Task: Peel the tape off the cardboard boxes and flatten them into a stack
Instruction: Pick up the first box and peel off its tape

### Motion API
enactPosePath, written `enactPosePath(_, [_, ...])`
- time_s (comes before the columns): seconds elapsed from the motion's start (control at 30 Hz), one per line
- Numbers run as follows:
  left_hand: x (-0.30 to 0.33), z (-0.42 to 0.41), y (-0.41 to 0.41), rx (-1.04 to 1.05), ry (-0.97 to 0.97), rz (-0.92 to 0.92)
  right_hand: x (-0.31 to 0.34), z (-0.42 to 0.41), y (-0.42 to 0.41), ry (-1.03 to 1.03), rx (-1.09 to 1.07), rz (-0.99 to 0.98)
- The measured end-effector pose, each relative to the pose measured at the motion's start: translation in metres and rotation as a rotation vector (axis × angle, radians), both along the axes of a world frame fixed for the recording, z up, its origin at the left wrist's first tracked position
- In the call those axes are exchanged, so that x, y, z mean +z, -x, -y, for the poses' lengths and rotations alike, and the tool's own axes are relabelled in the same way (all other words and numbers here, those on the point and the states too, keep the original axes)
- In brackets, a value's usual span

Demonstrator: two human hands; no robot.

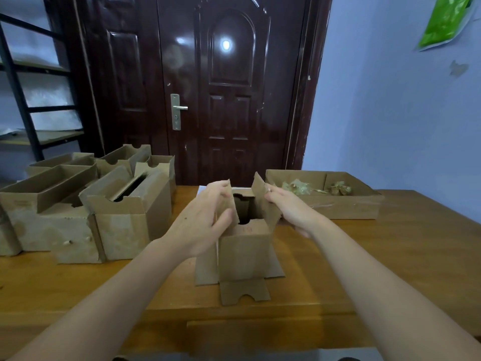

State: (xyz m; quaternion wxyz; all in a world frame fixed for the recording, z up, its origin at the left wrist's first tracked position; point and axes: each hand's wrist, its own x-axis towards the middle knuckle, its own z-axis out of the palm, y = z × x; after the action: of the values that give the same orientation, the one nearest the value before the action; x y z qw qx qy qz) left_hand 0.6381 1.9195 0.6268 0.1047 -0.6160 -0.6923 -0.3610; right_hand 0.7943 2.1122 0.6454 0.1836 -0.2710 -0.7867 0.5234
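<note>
A small brown cardboard box stands upright at the middle of the wooden table, its top flaps raised and its bottom flaps splayed flat on the wood. My left hand holds the left top flap between thumb and fingers. My right hand grips the right top flap from outside. Both flaps are spread apart, showing the dark inside of the box. No tape shows on this box.
Several opened cardboard boxes crowd the table's left side. A shallow cardboard tray with crumpled peeled tape sits at the back right. A dark door stands behind the table and a metal shelf at the far left.
</note>
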Motion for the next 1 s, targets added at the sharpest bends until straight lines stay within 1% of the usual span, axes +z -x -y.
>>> enactPosePath(0.03, [0.004,-0.006,-0.003,-0.016,0.019,-0.027,0.002,0.002,0.002,-0.001,-0.003,-0.005])
enactPosePath(0.13, [0.017,-0.017,-0.005,0.007,0.135,-0.260,0.005,0.005,0.004,-0.038,-0.004,0.003])
enactPosePath(0.2, [0.026,-0.014,0.002,0.023,0.166,-0.318,0.008,0.002,-0.002,-0.084,-0.015,0.017])
enactPosePath(0.33, [0.027,-0.004,0.023,0.089,0.088,-0.302,0.001,-0.009,-0.018,-0.197,-0.032,0.042])
enactPosePath(0.47, [0.012,0.009,0.033,0.185,0.043,-0.243,-0.011,-0.011,-0.024,-0.468,-0.085,0.050])
enactPosePath(0.5, [0.005,0.012,0.033,0.205,0.042,-0.211,-0.014,-0.010,-0.024,-0.502,-0.087,0.043])
enactPosePath(0.67, [-0.031,0.017,0.029,0.263,0.049,-0.081,-0.034,-0.006,-0.022,-0.556,-0.102,0.071])
enactPosePath(0.77, [-0.041,0.015,0.018,0.298,0.023,-0.004,-0.035,-0.002,-0.024,-0.429,-0.086,0.111])
enactPosePath(0.8, [-0.043,0.015,0.014,0.308,0.019,0.011,-0.030,0.000,-0.026,-0.398,-0.063,0.145])
enactPosePath(0.87, [-0.044,0.014,0.007,0.316,0.014,0.026,-0.017,0.005,-0.026,-0.428,0.004,0.301])
enactPosePath(0.93, [-0.044,0.014,0.001,0.296,0.005,0.033,-0.003,0.011,-0.022,-0.532,0.060,0.505])
enactPosePath(1.0, [-0.043,0.016,-0.005,0.254,0.003,0.017,0.007,0.016,-0.017,-0.639,0.058,0.651])
